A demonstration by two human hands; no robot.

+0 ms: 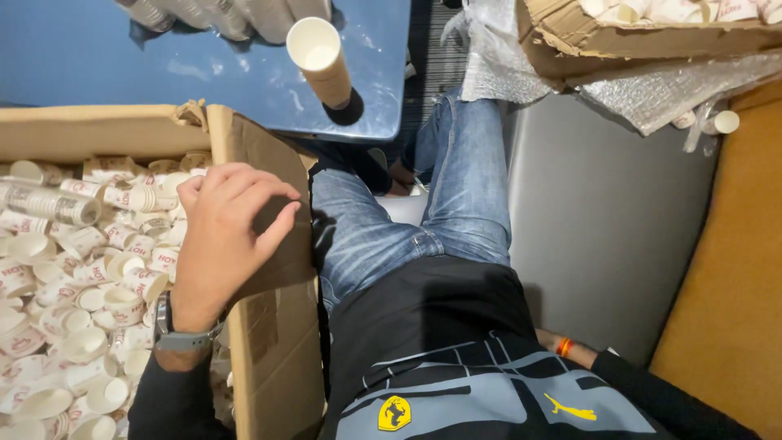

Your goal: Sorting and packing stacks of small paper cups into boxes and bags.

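Observation:
My left hand (220, 244) hovers at the right edge of a large cardboard box (277, 350), fingers spread and slightly curled, thumb against the box's upright flap, holding nothing. A watch is on that wrist. The box is full of several loose small white paper cups with red print (81, 277). A plastic-wrapped sleeve of stacked cups (49, 204) lies on them at the left. My right hand is hidden behind my body; only the wrist with an orange band (564, 346) shows.
A stack of brown paper cups (322, 61) stands on a blue table (122, 65) ahead, with more cup stacks (220, 16) at its far edge. A second cardboard box (570, 41) and bubble wrap (652, 90) lie at upper right, above a grey seat (603, 220).

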